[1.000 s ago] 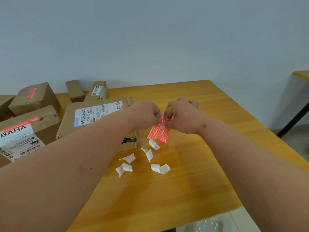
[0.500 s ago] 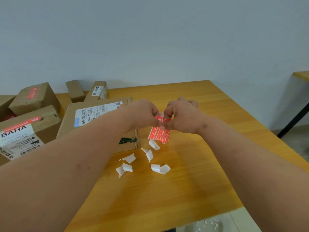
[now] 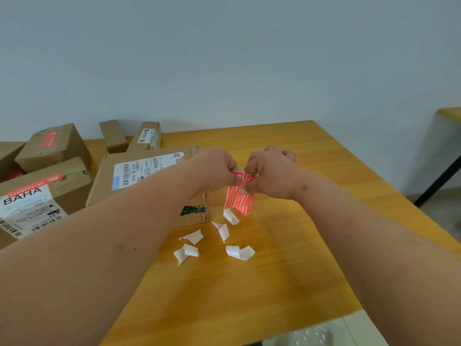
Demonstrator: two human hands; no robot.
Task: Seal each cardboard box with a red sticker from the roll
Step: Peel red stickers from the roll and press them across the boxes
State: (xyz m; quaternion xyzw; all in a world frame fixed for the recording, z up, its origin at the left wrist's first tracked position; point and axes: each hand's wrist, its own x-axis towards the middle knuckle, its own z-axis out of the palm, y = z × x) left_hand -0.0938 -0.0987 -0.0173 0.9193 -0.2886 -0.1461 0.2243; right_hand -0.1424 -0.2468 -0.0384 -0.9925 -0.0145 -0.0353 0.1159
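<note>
Red sticker strip (image 3: 235,196), flimsy and tacky, is being pinched at its top by left hand (image 3: 212,171) and right hand (image 3: 270,176); peeling wants corner grips

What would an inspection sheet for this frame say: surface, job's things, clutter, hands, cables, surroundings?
Surface: wooden table, orange-brown.
Job's things: red sticker strip held above the table; flat box beside it shows no red sticker; BAHA box and far box each carry one.
Clutter: white backing scraps curled on the table.
Hands: left hand and right hand both pinch the strip's top.
Cables: nothing seen.
Surroundings: plain wall; second table at right.
</note>
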